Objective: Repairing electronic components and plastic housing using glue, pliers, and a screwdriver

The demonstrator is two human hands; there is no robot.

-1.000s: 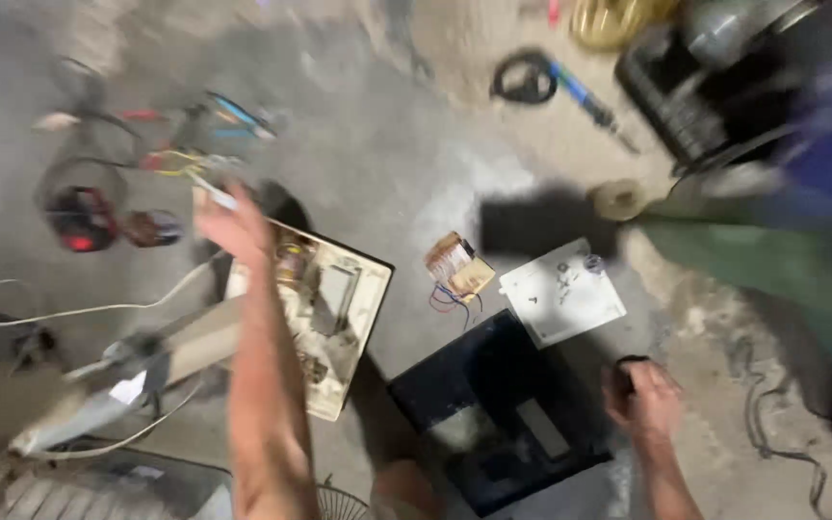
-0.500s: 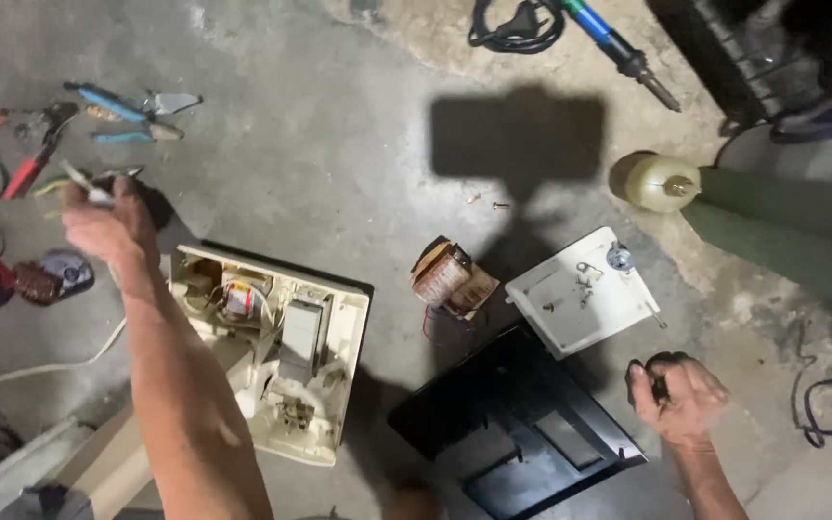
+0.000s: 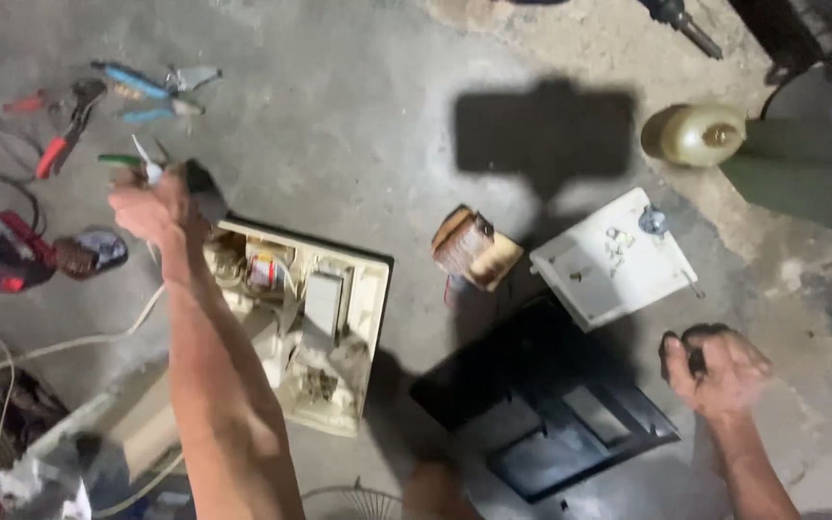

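Note:
My left hand (image 3: 153,207) is raised over the floor at the left, closed on a small green-handled tool (image 3: 132,161) whose tip pokes up past the fingers. Just right of it lies an opened cream-coloured device casing (image 3: 305,323) with its inner parts showing. My right hand (image 3: 721,371) hovers at the lower right, curled around a small dark object (image 3: 690,347). Between the hands lie a black cover panel (image 3: 541,409), a copper-wound transformer (image 3: 472,248) and a white plate (image 3: 613,258) with a few small screws on it.
Pliers and cutters with red and blue handles (image 3: 98,96) lie at the upper left. A red and black tool (image 3: 2,252) and white cable (image 3: 60,342) are at the left edge. A yellowish round jar (image 3: 700,135) and a soldering iron tip (image 3: 690,24) are at the upper right.
The view has shifted, so the casing and panels sit more centrally. My left hand has drawn back slightly toward the casing with the tool; my right hand stays near the black panel.

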